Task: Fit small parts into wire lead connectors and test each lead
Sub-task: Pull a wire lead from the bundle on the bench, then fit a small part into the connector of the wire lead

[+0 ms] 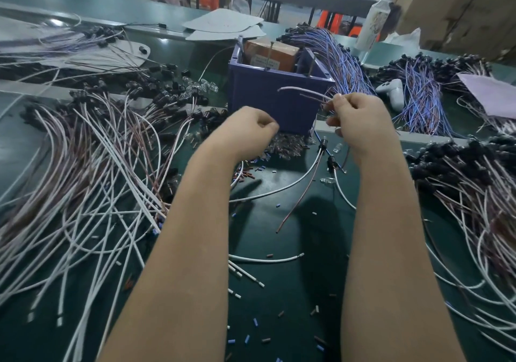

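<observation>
My right hand (356, 118) is closed on a wire lead (303, 91) whose white and brown ends stick out to the left in front of the blue bin (268, 93). My left hand (251, 129) is a closed fist just left of it, above a heap of small clear bulbs (287, 142); what its fingers hold is hidden. Two leads with black connectors (324, 143) lie on the green bench below my right hand. Large piles of white and brown leads (83, 166) spread to the left and right.
The blue bin holds an orange box (272, 53) and upright metal pins. Blue and purple leads (343, 57) lie behind it. A white handheld device (392, 92), a white bottle (374, 18) and cut insulation bits (251, 331) sit on the bench.
</observation>
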Demonstrator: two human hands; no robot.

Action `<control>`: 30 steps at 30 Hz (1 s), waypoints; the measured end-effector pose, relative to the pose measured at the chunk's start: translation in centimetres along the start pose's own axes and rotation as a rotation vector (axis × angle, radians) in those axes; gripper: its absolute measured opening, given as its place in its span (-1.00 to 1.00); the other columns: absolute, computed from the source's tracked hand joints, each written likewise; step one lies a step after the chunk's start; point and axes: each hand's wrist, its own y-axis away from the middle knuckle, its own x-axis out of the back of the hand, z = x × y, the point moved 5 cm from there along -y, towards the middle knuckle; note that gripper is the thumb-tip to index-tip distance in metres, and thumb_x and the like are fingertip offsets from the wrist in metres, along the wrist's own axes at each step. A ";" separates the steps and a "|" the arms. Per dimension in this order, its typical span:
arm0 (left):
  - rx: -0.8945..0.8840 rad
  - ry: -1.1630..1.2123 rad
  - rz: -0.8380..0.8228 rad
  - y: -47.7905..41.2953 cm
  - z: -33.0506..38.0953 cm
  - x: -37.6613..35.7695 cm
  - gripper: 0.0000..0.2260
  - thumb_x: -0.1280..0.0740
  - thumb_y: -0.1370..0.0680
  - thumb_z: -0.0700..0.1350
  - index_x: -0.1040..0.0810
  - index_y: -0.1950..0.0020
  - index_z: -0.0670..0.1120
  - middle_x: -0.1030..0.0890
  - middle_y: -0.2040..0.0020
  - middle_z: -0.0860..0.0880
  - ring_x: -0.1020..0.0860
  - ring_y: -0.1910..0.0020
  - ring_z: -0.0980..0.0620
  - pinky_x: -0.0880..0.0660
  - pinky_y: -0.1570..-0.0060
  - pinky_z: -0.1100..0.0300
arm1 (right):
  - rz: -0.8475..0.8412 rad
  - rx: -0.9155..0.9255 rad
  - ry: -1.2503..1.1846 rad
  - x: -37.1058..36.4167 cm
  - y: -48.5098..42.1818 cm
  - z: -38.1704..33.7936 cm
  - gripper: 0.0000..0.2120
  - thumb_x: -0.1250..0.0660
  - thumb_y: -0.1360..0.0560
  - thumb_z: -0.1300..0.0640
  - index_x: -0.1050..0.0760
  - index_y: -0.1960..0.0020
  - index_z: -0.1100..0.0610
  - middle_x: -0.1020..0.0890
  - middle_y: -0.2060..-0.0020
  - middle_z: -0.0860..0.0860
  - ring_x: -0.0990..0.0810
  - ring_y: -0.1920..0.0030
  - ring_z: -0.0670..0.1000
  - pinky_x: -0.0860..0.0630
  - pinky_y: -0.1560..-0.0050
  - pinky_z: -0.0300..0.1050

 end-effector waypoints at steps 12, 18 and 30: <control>0.007 0.597 0.249 -0.7 1.3 -2.1 -0.81 -0.22 -0.61 -0.20 -0.61 0.04 -0.23 -0.65 0.06 -0.25 -0.61 -0.03 -0.22 -0.53 -0.12 -0.13 | -0.319 0.080 0.097 -3.5 0.8 -1.2 -0.83 -0.26 -0.57 0.08 -0.49 0.20 0.03 -0.61 0.23 0.03 -0.59 0.17 0.05 -0.56 -0.04 0.06; 0.017 0.523 0.356 -1.2 0.0 -1.1 -0.76 -0.20 -0.62 -0.13 -0.54 0.21 -0.03 -0.62 0.26 -0.06 -0.54 0.27 0.02 -0.52 0.10 0.08 | -0.303 0.123 0.294 -3.3 0.9 -1.6 -0.87 -0.33 -0.53 0.08 -0.51 0.19 0.04 -0.53 0.36 -0.08 -0.43 0.37 -0.13 -0.34 0.36 -0.24; 0.088 0.502 0.450 -4.0 -0.7 0.1 -0.80 -0.10 -0.64 -0.21 -0.51 -0.10 -0.09 -0.49 0.25 0.04 -0.44 0.26 0.09 -0.40 0.24 0.27 | -0.203 -0.005 0.123 -3.0 0.1 -0.7 -0.89 -0.16 -0.43 0.33 -0.44 0.20 0.23 -0.60 0.42 0.12 -0.53 0.52 -0.02 -0.56 0.35 -0.10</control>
